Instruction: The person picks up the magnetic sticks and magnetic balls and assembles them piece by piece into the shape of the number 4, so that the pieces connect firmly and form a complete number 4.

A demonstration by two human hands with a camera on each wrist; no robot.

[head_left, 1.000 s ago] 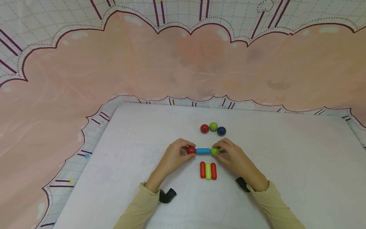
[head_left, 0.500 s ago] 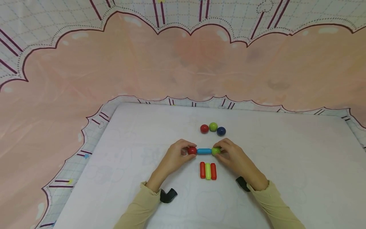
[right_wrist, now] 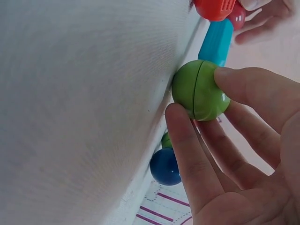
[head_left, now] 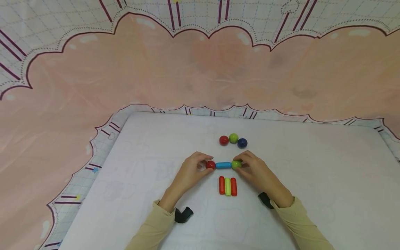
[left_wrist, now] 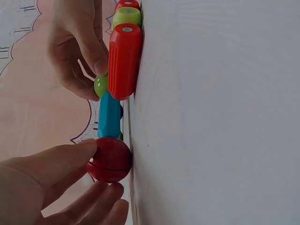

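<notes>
A blue rod [head_left: 223, 165] lies crosswise between a red ball [head_left: 210, 165] and a green ball [head_left: 236, 164], end to end in one line on the white tabletop. My left hand [head_left: 193, 170] holds the red ball loosely, thumb on its side and fingertips right at its far edge, as the left wrist view shows. With thumb and fingers, my right hand [head_left: 257, 172] pinches the green ball [right_wrist: 199, 91]. Nearer the body lie two red rods [head_left: 222, 185] with a yellow-green rod [head_left: 228, 186] between them, side by side; a silvery disc shows in their ends.
Behind the hands sit another red ball [head_left: 223, 140], another green ball [head_left: 233, 138] and a dark blue ball [head_left: 242, 143] in a small group. Black wrist straps [head_left: 183, 215] show at the sleeves. A patterned peach cloth [head_left: 200, 76] lies beyond the white tabletop [head_left: 312, 156].
The red ball, blue rod and green ball have shifted slightly to the right together. The left fingertips now lie looser around the red ball. The other balls and rods stay put.
</notes>
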